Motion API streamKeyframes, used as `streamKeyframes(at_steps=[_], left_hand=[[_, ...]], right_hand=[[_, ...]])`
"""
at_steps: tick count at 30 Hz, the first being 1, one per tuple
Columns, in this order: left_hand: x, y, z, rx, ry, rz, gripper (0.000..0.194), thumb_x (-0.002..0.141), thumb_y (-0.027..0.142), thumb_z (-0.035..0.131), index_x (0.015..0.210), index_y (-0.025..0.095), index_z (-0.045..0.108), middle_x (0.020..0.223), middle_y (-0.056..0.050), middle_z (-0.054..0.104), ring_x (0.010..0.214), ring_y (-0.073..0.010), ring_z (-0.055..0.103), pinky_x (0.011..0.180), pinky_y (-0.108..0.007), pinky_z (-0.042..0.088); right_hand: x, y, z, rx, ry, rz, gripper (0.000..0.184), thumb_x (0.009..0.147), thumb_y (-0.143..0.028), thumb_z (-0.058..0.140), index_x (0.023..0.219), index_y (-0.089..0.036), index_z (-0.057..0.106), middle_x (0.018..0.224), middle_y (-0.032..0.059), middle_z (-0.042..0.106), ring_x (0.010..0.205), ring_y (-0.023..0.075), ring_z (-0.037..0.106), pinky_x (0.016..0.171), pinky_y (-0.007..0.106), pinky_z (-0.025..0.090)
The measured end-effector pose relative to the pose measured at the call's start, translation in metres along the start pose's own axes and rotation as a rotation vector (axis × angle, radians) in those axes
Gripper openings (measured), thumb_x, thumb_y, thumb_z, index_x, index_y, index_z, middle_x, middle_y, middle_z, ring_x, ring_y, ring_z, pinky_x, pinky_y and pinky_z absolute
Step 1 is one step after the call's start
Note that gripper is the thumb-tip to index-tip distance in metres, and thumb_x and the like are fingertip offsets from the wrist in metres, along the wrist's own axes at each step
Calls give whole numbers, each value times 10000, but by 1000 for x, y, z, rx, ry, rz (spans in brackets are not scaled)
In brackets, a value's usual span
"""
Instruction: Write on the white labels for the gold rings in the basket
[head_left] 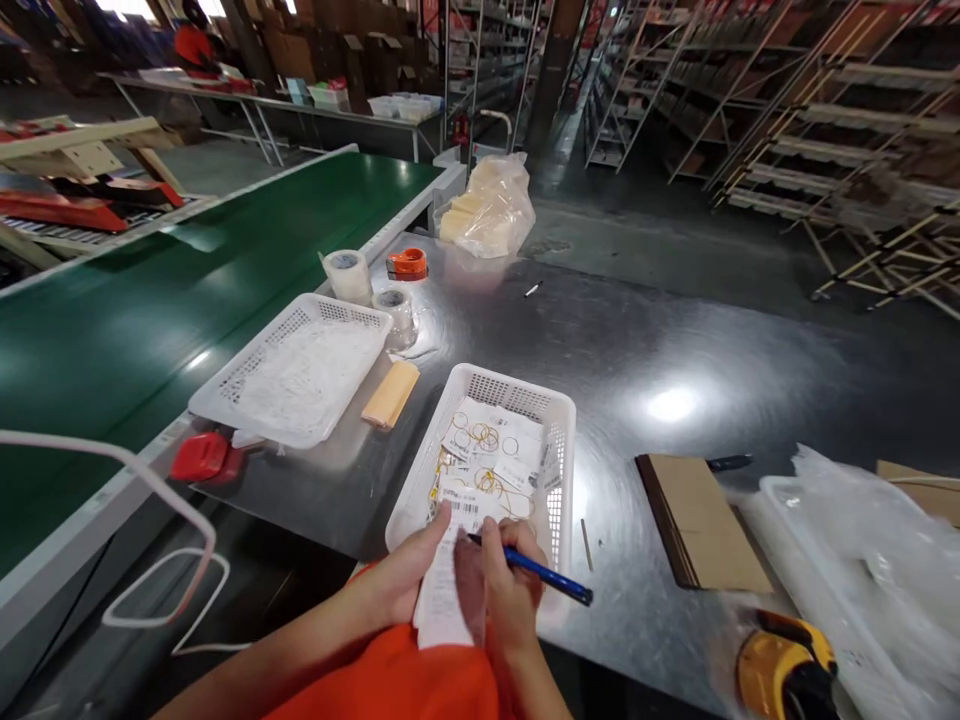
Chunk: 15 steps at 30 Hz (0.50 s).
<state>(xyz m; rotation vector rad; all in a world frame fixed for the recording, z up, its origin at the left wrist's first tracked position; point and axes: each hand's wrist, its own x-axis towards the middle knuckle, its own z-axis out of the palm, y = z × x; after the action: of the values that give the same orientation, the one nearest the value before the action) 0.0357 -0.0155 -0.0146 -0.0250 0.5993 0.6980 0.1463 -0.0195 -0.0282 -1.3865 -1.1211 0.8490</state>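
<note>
My left hand point(411, 575) is closed on a long white paper slip point(447, 600) printed with a barcode and lines of text. The thumb presses on its left edge. In my right hand point(514, 580) is a blue pen point(551, 577), its tip near the slip's upper part. The slip's top end overlaps the near side of a white perforated basket point(559, 440). Inside that basket lie white labels point(517, 440) with barcodes and several yellow rubber bands point(486, 437).
Left stands another white basket point(360, 325) of clear plastic bags, beside tape rolls point(394, 312) and a green conveyor belt point(285, 215). An orange tape dispenser point(407, 262) sits farther back. Right are cardboard sheets point(705, 525), a yellow-black tool point(784, 670) and a plastic-filled bin point(795, 550).
</note>
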Motion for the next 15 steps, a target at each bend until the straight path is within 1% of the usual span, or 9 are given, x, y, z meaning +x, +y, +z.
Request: streamKeyframes(at_steps=[1,3,6,8,10,12,15], left_hand=[[0,1,-1,7,0,-3,624,870,574,440,1254,92,537,1009,-160,701,993,-270,652,946,-396,438],[-1,2,-1,16,10,-11,647,858,606,432,1253,106,543,1012,-157,702,990,-269,653,941,-394,439],[-3,3,1,16,21,-12,648,856,610,429,1258,114,541,1016,-157,702,980,-269,656,934,-395,441],[-4,2,3,15,41,-15,647,862,604,417,1262,109,535,1008,-158,703,970,-270,658,930,-398,443],[-5,2,5,15,73,-25,641,874,595,398,1269,107,527,997,-154,706,962,-267,661,927,-397,444],[-5,1,5,12,89,-26,636,881,587,388,1273,104,521,989,-151,708,952,-261,664,922,-389,448],[-5,1,4,7,88,-16,637,881,583,393,1266,92,524,986,-152,708,944,-254,667,913,-368,454]], right_hand=[[1,1,1,11,11,11,417,855,-359,577,548,-210,338,499,-61,371,495,101,373,489,246,334],[2,4,2,13,-13,43,429,850,-378,579,539,-212,335,493,-58,376,495,104,374,490,248,337],[0,9,3,-47,-46,62,446,857,-402,562,534,-215,320,483,-54,379,493,106,367,489,254,327],[-1,9,3,-107,-69,22,450,865,-398,547,530,-216,309,471,-55,370,475,104,357,480,258,315],[-2,7,2,-162,-115,-64,435,872,-371,535,528,-213,323,466,-54,374,452,102,364,470,262,305],[-1,5,1,-199,-122,-132,414,884,-346,512,533,-213,338,470,-52,378,441,104,374,464,267,302],[-2,5,1,-179,-62,-97,403,893,-341,502,543,-217,346,474,-52,387,444,108,381,456,267,312]])
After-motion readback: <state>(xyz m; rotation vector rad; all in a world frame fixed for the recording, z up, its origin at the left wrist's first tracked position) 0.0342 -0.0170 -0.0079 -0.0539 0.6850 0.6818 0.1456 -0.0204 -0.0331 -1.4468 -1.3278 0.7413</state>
